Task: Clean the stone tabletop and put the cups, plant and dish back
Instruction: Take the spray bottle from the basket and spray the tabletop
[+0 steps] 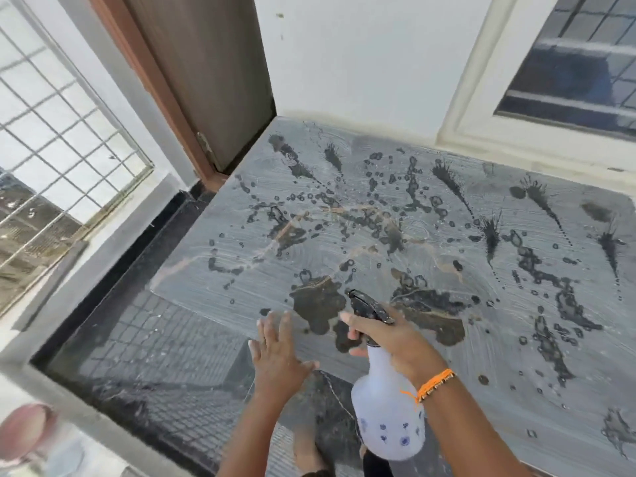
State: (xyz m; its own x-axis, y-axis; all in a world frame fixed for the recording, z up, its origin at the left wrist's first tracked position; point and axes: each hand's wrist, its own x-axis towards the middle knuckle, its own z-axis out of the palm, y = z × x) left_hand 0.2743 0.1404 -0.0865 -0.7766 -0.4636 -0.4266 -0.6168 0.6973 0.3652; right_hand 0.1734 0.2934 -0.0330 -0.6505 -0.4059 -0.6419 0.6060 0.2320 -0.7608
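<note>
**Wetting the tabletop**

The left hand (278, 352) is hovering flat, fingers straight, over the near edge of the stone tabletop (430, 235). The right hand (389, 339) is gripping a spray bottle (387, 407), nozzle aimed at the soapy, spattered slab. Wiping likely comes next. Cups, plant and dish are not showing; door (206, 74) and window (581, 60) are flanking the slab.

Stone tabletop (447, 270) cut off right and bottom — pinkish object (25, 430) at lower-left corner blurred, unidentifiable
</note>
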